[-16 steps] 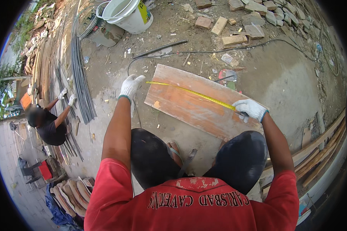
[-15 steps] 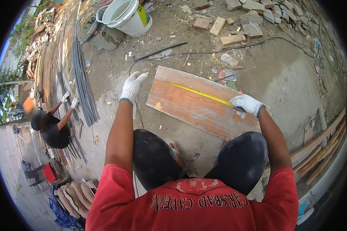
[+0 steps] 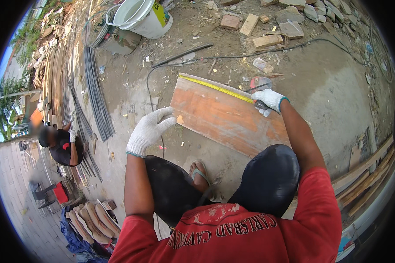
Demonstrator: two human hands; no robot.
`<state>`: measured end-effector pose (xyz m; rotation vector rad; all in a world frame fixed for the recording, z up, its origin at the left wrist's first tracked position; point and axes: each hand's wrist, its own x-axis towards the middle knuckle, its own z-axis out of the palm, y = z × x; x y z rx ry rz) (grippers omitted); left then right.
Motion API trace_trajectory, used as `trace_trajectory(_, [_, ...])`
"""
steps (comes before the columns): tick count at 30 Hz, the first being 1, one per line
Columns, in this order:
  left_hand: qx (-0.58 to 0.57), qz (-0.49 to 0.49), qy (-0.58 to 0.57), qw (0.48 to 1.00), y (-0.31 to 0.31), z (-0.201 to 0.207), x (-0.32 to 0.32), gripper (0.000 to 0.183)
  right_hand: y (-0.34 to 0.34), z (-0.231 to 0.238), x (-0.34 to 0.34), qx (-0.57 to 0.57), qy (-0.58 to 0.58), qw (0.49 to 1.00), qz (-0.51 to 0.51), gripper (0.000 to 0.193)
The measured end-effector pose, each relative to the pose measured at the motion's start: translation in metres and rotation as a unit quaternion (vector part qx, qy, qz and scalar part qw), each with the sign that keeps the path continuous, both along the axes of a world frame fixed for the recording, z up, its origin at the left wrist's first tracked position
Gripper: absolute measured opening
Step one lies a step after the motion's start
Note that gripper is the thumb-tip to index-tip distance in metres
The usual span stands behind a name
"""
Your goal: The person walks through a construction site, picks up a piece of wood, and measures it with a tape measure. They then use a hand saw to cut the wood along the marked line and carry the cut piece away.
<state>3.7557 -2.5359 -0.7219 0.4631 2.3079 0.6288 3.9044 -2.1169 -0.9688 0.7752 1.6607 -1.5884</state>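
Note:
A wooden board with a worn orange face lies aslant on the ground in front of my knees. My right hand, in a white glove, grips a tape measure over the board's right part. Its yellow blade runs out to the left along the far long edge, reaching the far left corner. My left hand, gloved too, is beside the board's left end with its fingers stretched out and apart. Those fingertips come right up to the edge; whether they touch it I cannot tell.
A co-worker crouches at the left by long metal rods. White bucket stands at the far left; bricks and stones lie at the far right. A black cable crosses the ground beyond the board. Timber lies at right.
My left hand has come nearer, from beyond the board's far left corner to its left end. My right hand has shifted away and left, bringing the tape blade to the board's far edge.

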Motion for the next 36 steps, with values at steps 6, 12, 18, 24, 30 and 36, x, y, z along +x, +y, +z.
trace_trajectory(6, [-0.043, -0.04, -0.035, 0.998, 0.023, -0.021, -0.012, 0.058, 0.027, 0.0, 0.025, 0.004, -0.01, 1.0, 0.008, 0.038])
trace_trajectory(12, [-0.046, -0.063, -0.062, 0.995, 0.027, -0.044, -0.02, 0.057, 0.117, -0.007, 0.141, 0.08, -0.082, 0.993, 0.004, 0.026])
trace_trajectory(18, [-0.046, -0.069, -0.086, 0.993, 0.03, -0.063, -0.032, 0.052, 0.17, 0.01, 0.244, 0.175, -0.109, 0.978, -0.036, 0.027])
trace_trajectory(24, [-0.053, -0.071, -0.102, 0.991, 0.041, -0.082, -0.045, 0.048, 0.185, -0.011, 0.284, 0.248, -0.077, 0.966, 0.008, 0.034])
trace_trajectory(30, [-0.051, -0.078, -0.108, 0.99, 0.052, -0.087, -0.04, 0.049, 0.181, -0.016, 0.283, 0.272, -0.05, 0.959, 0.056, 0.044])
trace_trajectory(36, [-0.058, -0.083, -0.117, 0.988, 0.048, -0.089, -0.043, 0.051, 0.18, -0.015, 0.282, 0.27, -0.064, 0.96, 0.036, 0.046])
